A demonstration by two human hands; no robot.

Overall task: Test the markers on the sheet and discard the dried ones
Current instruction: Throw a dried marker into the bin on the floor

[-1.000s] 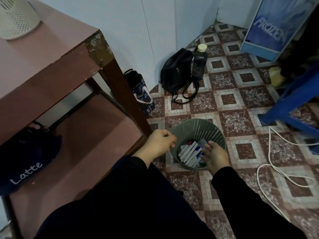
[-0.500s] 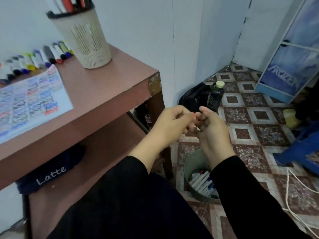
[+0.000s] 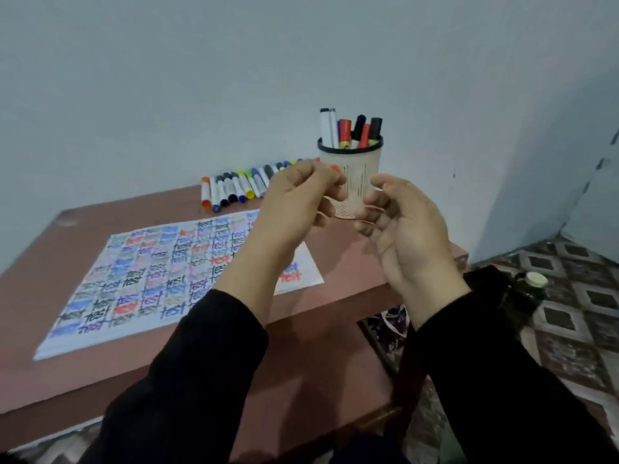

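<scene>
A white sheet [image 3: 160, 279] covered with coloured "test" scribbles lies on the reddish-brown table [image 3: 351, 272]. Behind it, a row of capped markers [image 3: 234, 189] lies along the wall. A cream mesh cup [image 3: 360, 169] at the table's back right corner holds several more markers [image 3: 348, 128]. Both hands hover above the table in front of the cup, a little apart. My left hand [image 3: 294, 199] has its fingers curled in and nothing visible in them. My right hand [image 3: 398, 229] has loosely bent fingers and holds nothing.
The table's right edge drops to a patterned tile floor [image 3: 576, 329]. A black bag [image 3: 495, 286] and a bottle with a pale cap [image 3: 536, 281] sit there by the wall. The bin is out of view.
The view has swung up from the floor bin to the tabletop. Both hands rose from the bin, met in front of me, and have now parted before the cup.
</scene>
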